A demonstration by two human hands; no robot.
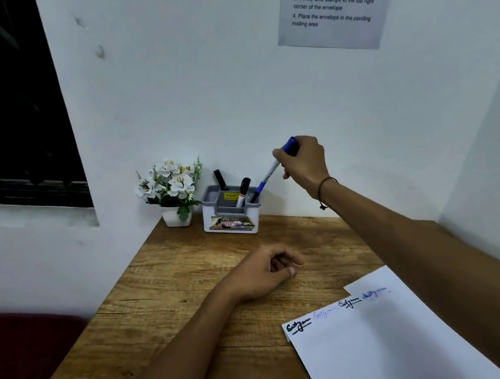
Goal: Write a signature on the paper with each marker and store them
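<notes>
My right hand [304, 162] grips a blue-capped marker [271, 171] by its cap end, tilted, with its lower end inside the grey and white holder [230, 219] at the back of the wooden desk. Two black-capped markers [244, 190] stand in the holder as well. My left hand [266, 271] rests on the desk with its fingers loosely curled and nothing in them. White paper [381, 339] lies at the front right, with several signatures in black and blue along its top edge.
A small white pot of white flowers [172, 191] stands just left of the holder, in the corner. White walls close the desk at the back and right; a printed notice [331, 4] hangs on the back wall. A dark window [8, 106] is at left.
</notes>
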